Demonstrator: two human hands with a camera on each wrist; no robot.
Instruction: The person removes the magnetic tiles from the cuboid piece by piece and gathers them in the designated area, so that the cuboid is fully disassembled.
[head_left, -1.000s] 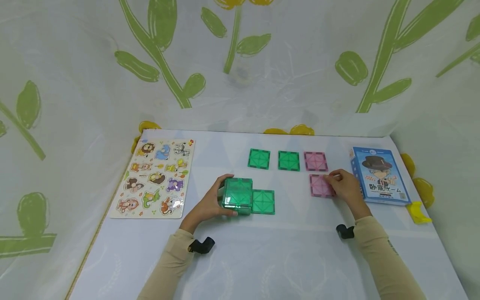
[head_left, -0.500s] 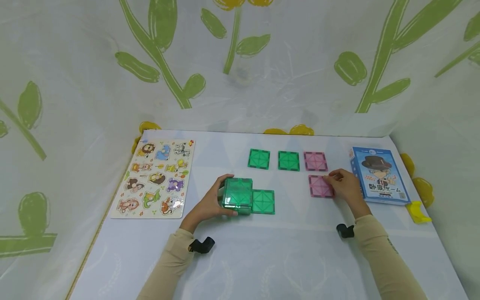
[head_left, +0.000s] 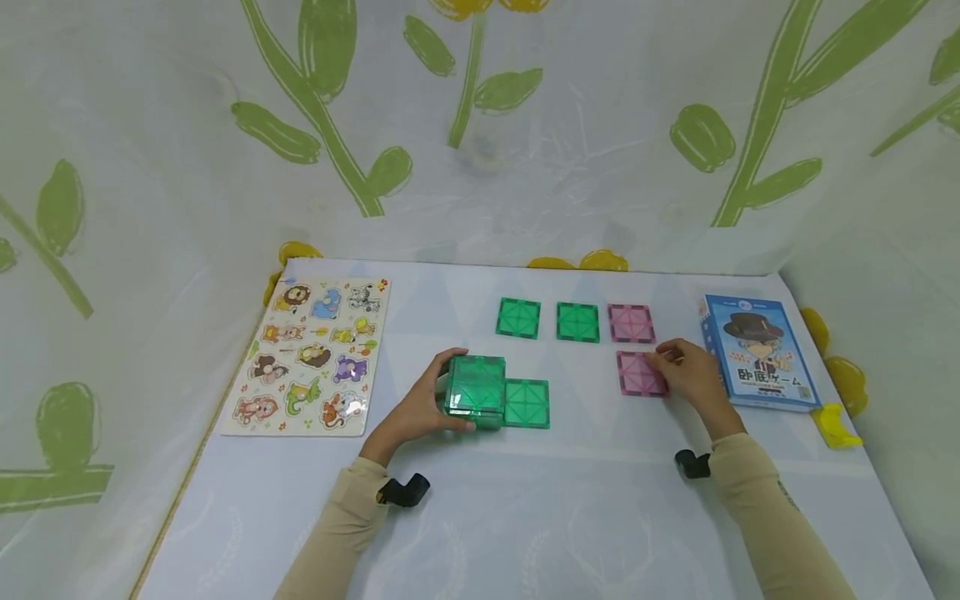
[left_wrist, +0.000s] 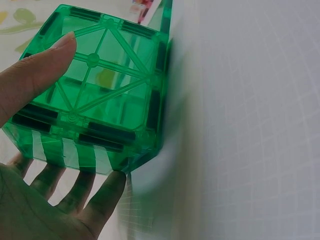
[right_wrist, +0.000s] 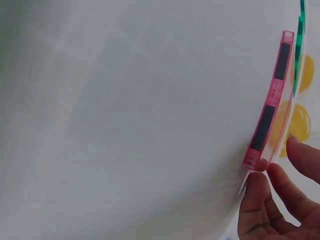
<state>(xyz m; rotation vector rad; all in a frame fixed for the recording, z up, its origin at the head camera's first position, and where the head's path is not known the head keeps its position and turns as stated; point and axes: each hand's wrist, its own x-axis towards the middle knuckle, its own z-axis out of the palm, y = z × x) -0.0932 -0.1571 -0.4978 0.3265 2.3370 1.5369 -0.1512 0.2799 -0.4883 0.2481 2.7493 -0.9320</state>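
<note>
My left hand (head_left: 415,414) grips a green see-through cube of magnetic tiles (head_left: 477,387), thumb on the near face and fingers along the left and far sides. In the left wrist view, the thumb presses one face of the cube (left_wrist: 95,80) and the fingertips reach its side. A flat green magnetic tile (head_left: 527,404) adjoins the cube's right side. At the right, my right hand (head_left: 688,373) pinches the right edge of a pink magnetic tile (head_left: 640,373). Thumb and fingers meet at a corner of that pink tile (right_wrist: 268,110) in the right wrist view.
Behind lie two green tiles (head_left: 518,318) (head_left: 577,322) and another pink tile (head_left: 632,323), in a row. An animal puzzle board (head_left: 306,358) is on the left. A blue game box (head_left: 761,354) and a yellow piece (head_left: 836,426) lie right of my right hand.
The pink tile in my right hand has shifted very slightly left and toward me, leaving a bit more gap from the pink tile behind. My left hand and the cube stay put.
</note>
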